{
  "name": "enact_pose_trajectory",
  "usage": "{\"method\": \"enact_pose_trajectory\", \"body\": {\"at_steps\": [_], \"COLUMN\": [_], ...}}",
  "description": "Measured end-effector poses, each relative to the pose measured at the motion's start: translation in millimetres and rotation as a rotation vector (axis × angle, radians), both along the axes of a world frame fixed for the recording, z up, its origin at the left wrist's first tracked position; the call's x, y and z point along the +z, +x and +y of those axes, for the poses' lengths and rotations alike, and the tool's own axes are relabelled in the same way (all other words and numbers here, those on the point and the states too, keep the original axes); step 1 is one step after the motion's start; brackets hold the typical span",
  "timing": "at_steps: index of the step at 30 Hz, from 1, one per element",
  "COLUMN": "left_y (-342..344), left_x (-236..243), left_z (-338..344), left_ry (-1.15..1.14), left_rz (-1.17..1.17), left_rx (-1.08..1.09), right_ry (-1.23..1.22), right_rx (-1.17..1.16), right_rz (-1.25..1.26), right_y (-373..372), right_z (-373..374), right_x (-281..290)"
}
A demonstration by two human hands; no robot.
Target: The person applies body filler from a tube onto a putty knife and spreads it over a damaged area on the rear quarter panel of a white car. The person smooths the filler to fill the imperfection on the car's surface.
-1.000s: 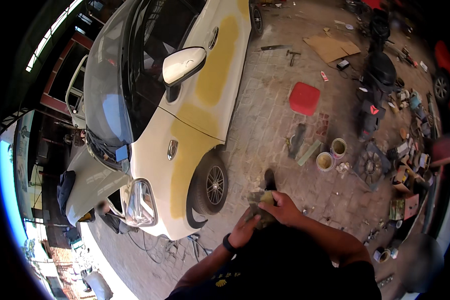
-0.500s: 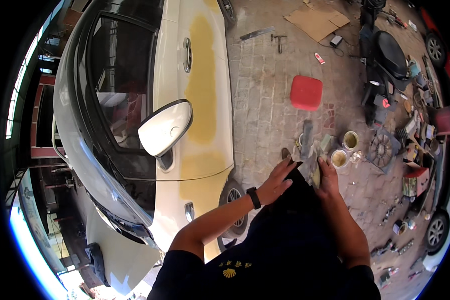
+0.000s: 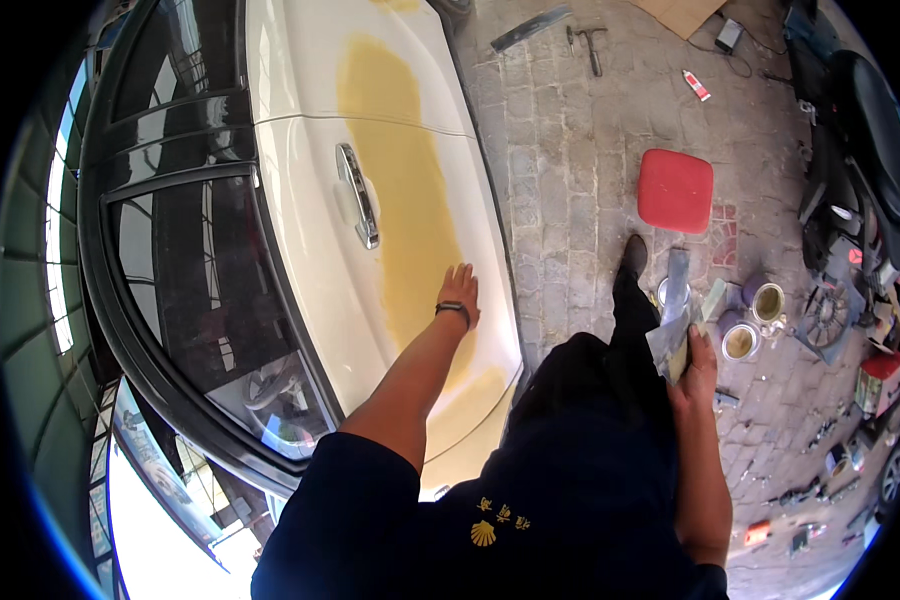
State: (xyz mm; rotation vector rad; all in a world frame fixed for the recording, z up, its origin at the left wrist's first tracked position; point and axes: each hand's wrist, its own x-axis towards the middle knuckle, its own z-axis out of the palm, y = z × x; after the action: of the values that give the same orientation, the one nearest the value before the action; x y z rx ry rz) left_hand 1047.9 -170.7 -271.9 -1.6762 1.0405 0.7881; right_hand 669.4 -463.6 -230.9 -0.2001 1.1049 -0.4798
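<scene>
My left hand (image 3: pixel 459 292) lies on the side of a white car (image 3: pixel 315 90), fingers stretched out, at the right edge of a long yellow filler patch (image 3: pixel 402 180). A dark band sits on that wrist. Chrome door handle (image 3: pixel 358 195) is up and left of the hand. Low at the right, in front of my leg, my right hand (image 3: pixel 700 368) is closed round a putty scraper (image 3: pixel 667 338) with a thin grey blade and a yellowish part by the fingers. Beyond it a long grey strip (image 3: pixel 677 280) overlaps a tin, partly hidden.
Two open tins, one (image 3: pixel 768 300) behind the other (image 3: pixel 739 341), stand right of my right hand. A red stool (image 3: pixel 676 190) is ahead on the brick paving. A hammer (image 3: pixel 592 50), a tube (image 3: pixel 696 86) and a parked scooter (image 3: pixel 860 150) lie farther out.
My left hand has left the scraper and reached out left onto the car's yellow patch. The right hand keeps the scraper. The view has shifted along the car, and a shoe has come forward.
</scene>
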Motion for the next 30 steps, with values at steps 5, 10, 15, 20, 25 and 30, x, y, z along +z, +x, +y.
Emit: {"method": "enact_pose_trajectory", "body": {"at_steps": [5, 10, 15, 20, 25, 30], "left_y": [47, 117, 242, 343, 327, 251], "left_x": [29, 32, 17, 19, 8, -22], "left_z": [53, 1, -86, -155, -151, -105], "left_ry": [0.186, 0.151, 0.078, -0.028, 0.074, 0.240], "left_rz": [0.238, 0.193, 0.031, -0.172, -0.134, 0.063], "left_rx": [-0.313, -0.326, -0.300, -0.281, -0.332, -0.393], "right_ry": [-0.028, -0.039, -0.055, -0.059, -0.059, -0.048], "right_rx": [-0.052, -0.155, -0.206, -0.155, -0.141, -0.106], "right_rz": [0.105, 0.221, 0.269, 0.223, 0.247, 0.237], "right_y": [3, 12, 56, 128, 194, 192], "right_z": [-52, -95, -108, -113, -123, -117], "right_x": [4, 15, 29, 37, 48, 43]}}
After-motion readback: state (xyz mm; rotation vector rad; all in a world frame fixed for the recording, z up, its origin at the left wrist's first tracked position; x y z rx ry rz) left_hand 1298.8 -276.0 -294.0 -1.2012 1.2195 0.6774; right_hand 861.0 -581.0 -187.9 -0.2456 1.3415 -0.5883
